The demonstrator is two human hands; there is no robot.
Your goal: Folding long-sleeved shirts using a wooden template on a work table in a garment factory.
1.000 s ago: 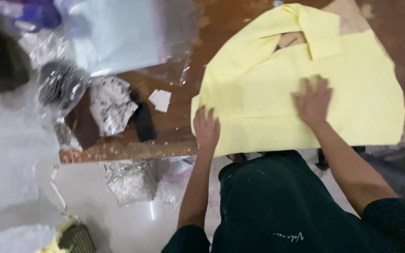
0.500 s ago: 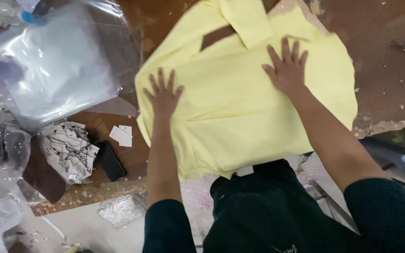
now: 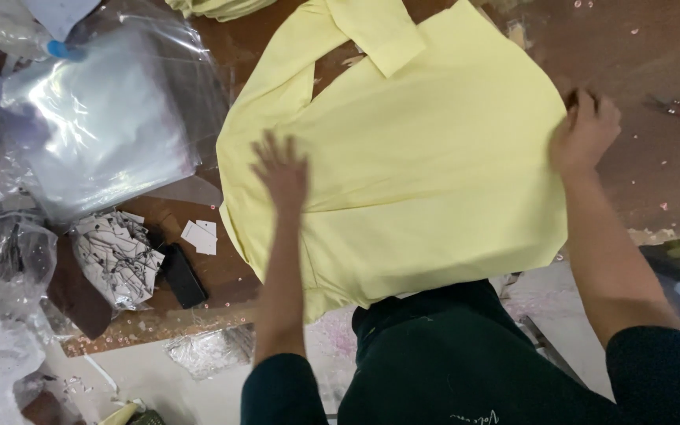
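A pale yellow shirt (image 3: 426, 165) lies folded and face down on a brown wooden table (image 3: 639, 47), its lower edge hanging over the front. My left hand (image 3: 283, 169) rests flat on the shirt's left part with fingers spread. My right hand (image 3: 584, 130) is at the shirt's right edge, fingers curled onto the fabric there.
Clear plastic bags (image 3: 104, 126) lie on the table to the left. A bundle of paper tags (image 3: 116, 256), a small white card (image 3: 200, 236) and a flat black object (image 3: 182, 275) sit near the front left. Scissors (image 3: 678, 109) lie at the far right.
My right hand has slid from the middle of the shirt out to its right edge. My left hand stayed on the left part. The view has shifted.
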